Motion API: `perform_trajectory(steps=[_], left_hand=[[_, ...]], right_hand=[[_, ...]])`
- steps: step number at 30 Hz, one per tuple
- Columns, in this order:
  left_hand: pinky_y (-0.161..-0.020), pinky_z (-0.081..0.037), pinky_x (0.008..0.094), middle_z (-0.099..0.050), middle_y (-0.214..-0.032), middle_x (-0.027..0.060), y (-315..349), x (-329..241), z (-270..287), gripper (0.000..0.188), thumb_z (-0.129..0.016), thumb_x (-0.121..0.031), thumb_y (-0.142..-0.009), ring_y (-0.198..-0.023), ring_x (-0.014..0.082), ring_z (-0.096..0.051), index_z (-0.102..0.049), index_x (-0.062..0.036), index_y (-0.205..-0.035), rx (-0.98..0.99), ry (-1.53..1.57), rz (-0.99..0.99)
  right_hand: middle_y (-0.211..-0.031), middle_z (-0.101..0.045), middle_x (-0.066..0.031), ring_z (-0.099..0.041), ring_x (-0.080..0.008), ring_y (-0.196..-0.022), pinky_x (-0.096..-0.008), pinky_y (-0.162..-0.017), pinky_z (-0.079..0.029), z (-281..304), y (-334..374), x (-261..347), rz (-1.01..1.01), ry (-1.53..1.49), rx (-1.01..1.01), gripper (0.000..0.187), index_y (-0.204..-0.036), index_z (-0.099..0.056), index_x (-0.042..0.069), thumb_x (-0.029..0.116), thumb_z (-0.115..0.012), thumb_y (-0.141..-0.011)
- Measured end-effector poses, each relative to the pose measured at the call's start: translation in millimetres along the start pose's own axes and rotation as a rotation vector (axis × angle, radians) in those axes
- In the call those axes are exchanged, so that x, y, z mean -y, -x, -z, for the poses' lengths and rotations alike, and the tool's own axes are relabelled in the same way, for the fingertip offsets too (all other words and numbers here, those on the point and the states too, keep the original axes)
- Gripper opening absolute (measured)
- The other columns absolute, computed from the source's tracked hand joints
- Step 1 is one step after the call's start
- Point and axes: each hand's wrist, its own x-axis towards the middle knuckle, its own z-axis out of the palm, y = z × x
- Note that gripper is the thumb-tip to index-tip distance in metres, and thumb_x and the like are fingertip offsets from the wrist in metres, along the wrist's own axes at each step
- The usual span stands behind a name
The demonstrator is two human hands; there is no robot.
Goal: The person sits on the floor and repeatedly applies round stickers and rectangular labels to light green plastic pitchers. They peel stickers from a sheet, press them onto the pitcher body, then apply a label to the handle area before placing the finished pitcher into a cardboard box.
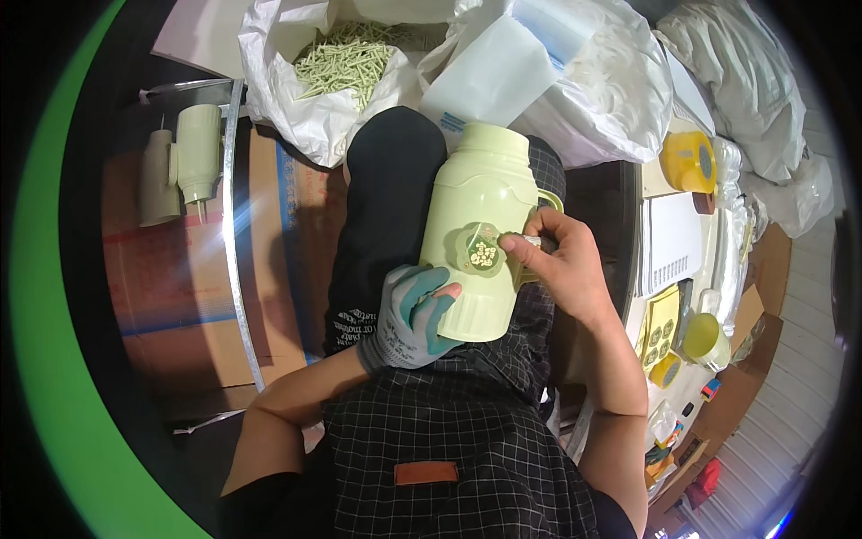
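On the lap point(391, 198), green jug point(479, 199) in gloved left hand point(415, 316), its floral label point(483, 251) in pinched right hand point(567, 266).

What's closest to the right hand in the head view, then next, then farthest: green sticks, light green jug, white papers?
From the right hand:
1. Light green jug: at its fingertips, left side.
2. White papers: to the right.
3. Green sticks: up left, in a white bag.

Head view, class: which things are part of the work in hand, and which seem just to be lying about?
Apparently in use:
- pale green flask
- patterned decal on its side
- gloved left hand, holding the flask
- bare right hand, at the decal

Apparently lying about:
- yellow roll
- paper stack
- white bag
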Motion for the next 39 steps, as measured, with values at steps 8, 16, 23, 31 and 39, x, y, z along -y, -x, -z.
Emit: perform_trajectory(steps=[8,16,23,31,39], left_hand=[[-0.108,-0.049,0.0528,-0.049,-0.155,0.0122,-0.1,-2.3,4.1,0.085,-0.088,-0.048,-0.087,-0.130,0.0343,-0.051,-0.056,-0.0163,-0.159,0.071,-0.051,0.005],[-0.110,-0.047,0.0507,-0.047,-0.162,0.0110,-2.1,-1.6,14.3,0.082,-0.084,-0.050,-0.089,-0.126,0.0333,-0.051,-0.058,-0.0172,-0.159,0.246,-0.180,0.080],[-0.102,-0.052,0.0535,-0.058,-0.148,0.0220,-38.2,-1.9,20.8,0.083,-0.095,-0.026,-0.078,-0.127,0.0414,-0.060,-0.057,-0.0036,-0.149,0.139,0.025,0.052],[-0.098,-0.054,0.0570,-0.058,-0.140,0.0279,-77.1,-38.3,27.1,0.078,-0.095,-0.034,-0.085,-0.126,0.0439,-0.060,-0.056,0.0022,-0.141,0.108,-0.047,-0.071],[-0.105,-0.050,0.0548,-0.061,-0.140,0.0209,-107.8,-58.2,3.5,0.069,-0.088,-0.038,-0.092,-0.127,0.0384,-0.061,-0.058,-0.0037,-0.143,0.252,0.051,-0.217]], right_hand=[[-0.064,-0.065,-0.0054,-0.060,-0.0173,-0.055,-0.0348,-0.057,-0.047,-3.2,6.3,22.9,-0.030,0.210,-0.077,0.050,-0.086,-0.067,0.006,0.049,-0.093,-0.088],[-0.071,-0.065,-0.0104,-0.067,-0.0318,-0.064,-0.0418,-0.059,-0.053,5.4,1.9,-6.6,0.147,0.721,-0.538,0.053,-0.092,-0.066,0.006,0.051,-0.092,-0.084],[-0.095,-0.065,-0.0095,-0.070,-0.0346,-0.085,-0.0450,-0.071,-0.057,-25.5,1.5,-8.9,0.430,0.450,-0.504,0.069,-0.107,-0.065,0.010,0.051,-0.100,-0.064],[-0.114,-0.064,-0.0091,-0.070,-0.0297,-0.088,-0.0385,-0.072,-0.061,-32.5,79.0,-42.9,0.834,0.291,-0.331,0.038,-0.134,-0.073,0.011,0.018,-0.078,-0.097],[-0.119,-0.076,-0.0195,-0.074,-0.0393,-0.112,-0.0453,-0.090,-0.061,181.1,76.7,-189.2,0.582,0.979,-1.312,0.048,-0.125,-0.072,0.005,-0.012,-0.069,-0.081]])
